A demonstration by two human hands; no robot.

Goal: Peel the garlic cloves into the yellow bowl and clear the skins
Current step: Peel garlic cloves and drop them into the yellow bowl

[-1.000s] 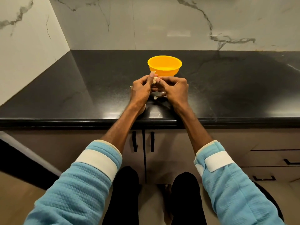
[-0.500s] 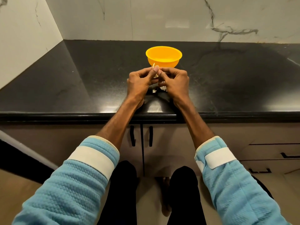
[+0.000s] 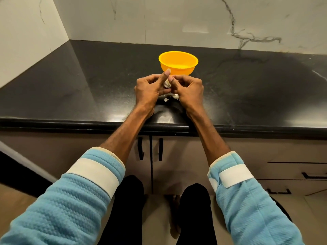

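The black surface [image 3: 85, 92] is carrying the yellow bowl [image 3: 178, 68], which is standing just beyond the hands. The left hand [image 3: 148, 90] and right hand [image 3: 190, 91] are meeting in front of the bowl's near wall, each grip pinching one pale garlic clove [image 3: 167, 84] above the surface. Torn skins [image 3: 166, 99] are lying on the surface beneath them. The clove is probably handling as light and firm, turning slippery once bared, while its skin is looking papery and fragile. The hold is best taken across the clove's body, with a nail working at its tip.
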